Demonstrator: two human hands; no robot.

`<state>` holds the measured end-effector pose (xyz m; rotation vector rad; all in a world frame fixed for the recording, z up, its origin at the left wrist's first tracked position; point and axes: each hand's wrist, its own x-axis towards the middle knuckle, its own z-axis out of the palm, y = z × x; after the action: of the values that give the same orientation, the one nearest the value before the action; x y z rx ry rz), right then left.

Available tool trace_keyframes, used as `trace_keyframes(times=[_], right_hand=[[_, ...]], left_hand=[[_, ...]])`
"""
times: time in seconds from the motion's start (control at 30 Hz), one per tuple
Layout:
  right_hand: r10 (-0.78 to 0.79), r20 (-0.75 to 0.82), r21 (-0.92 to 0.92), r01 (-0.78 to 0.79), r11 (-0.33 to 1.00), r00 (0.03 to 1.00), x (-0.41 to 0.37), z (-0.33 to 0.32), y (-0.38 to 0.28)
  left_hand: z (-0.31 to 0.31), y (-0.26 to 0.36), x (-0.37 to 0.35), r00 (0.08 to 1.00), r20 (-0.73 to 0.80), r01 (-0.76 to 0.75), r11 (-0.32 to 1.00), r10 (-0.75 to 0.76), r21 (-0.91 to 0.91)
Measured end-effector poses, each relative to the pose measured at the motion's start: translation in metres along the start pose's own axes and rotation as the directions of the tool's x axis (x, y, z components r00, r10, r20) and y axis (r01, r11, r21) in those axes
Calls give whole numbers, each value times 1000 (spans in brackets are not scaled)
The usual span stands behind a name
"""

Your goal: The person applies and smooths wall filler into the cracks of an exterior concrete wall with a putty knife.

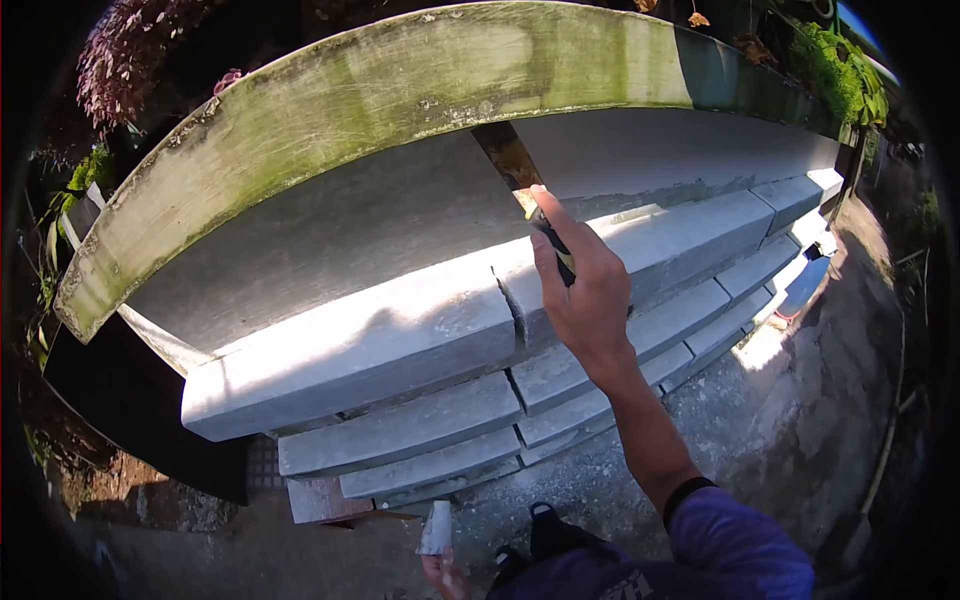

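Note:
My right hand (pixel 590 290) is closed around the dark handle of a putty knife (pixel 508 160), its index finger stretched along toward the blade. The blade, brownish and stained, points up against the smooth grey wall (pixel 350 225) below the curved ledge. Low in the view, near my body, my left hand (pixel 446 574) grips a flat, whitish-grey, blade-like scraper (pixel 436 528) that looks smeared with plaster. Its handle is hidden by the fingers.
A curved, mossy concrete ledge (pixel 400 90) overhangs the wall. Stepped grey blocks (pixel 360 350) with dark joints project below it. Plants (pixel 840 75) grow at the upper corners. Rough concrete ground (pixel 770 430) lies to the right, with a blue object (pixel 803 290) beside the steps.

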<state>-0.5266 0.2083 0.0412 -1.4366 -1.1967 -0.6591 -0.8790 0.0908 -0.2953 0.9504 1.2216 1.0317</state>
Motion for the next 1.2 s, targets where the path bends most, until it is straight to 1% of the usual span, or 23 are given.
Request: trace_keyframes(times=[0.1, 0.2, 0.23, 0.33, 0.4, 0.43, 0.53, 0.63, 0.7, 0.73, 0.83, 0.97, 1.13, 1.2], right_hand=[[-10, -28, -34, 9, 999, 1000, -4, 9, 4], [-6, -58, -41, 4, 999, 998, -3, 17, 4], [-17, -108, -27, 14, 1000, 994, -1, 25, 7], [-66, -163, -61, 57, 997, 984, -2, 37, 17], [-55, -126, -92, 44, 995, 991, -3, 29, 15], [-46, -109, -109, 34, 993, 993, -3, 25, 14], [-60, -98, -68, 54, 996, 993, 0, 24, 21], [-78, -132, -63, 70, 996, 988, 1, 32, 22], [-69, -144, -26, 66, 997, 987, 2, 31, 22], [-65, -146, -6, 65, 998, 987, 2, 31, 22], [-36, -121, -31, 32, 999, 992, -1, 29, 17], [-41, -178, 6, 43, 999, 983, 7, 37, 16], [11, -130, 46, -5, 999, 991, 2, 31, 15], [-17, -166, 60, 27, 998, 986, 8, 34, 17]], left_hand=[[28, -10, -4, 997, 73, 23, 1000, -23, -4], [61, -17, -2, 982, 186, 35, 999, -35, 2], [70, -18, -2, 975, 221, 39, 999, -39, 4], [95, -23, 2, 952, 303, 42, 999, -43, 9], [107, -25, 9, 944, 328, 39, 999, -39, 5], [111, -26, 12, 942, 333, 37, 999, -36, 5], [119, -28, 21, 941, 337, 24, 1000, -18, -13], [122, -28, 26, 944, 330, 13, 1000, -4, -25], [123, -27, 30, 949, 316, 1, 999, 10, -35], [122, -27, 31, 952, 307, -2, 999, 15, -41], [115, -27, 37, 960, 276, -22, 998, 38, -60], [115, -26, 46, 968, 242, -42, 994, 65, -99], [110, -25, 53, 972, 220, -57, 994, 77, -97], [108, -28, 55, 972, 223, -53, 994, 72, -93]])
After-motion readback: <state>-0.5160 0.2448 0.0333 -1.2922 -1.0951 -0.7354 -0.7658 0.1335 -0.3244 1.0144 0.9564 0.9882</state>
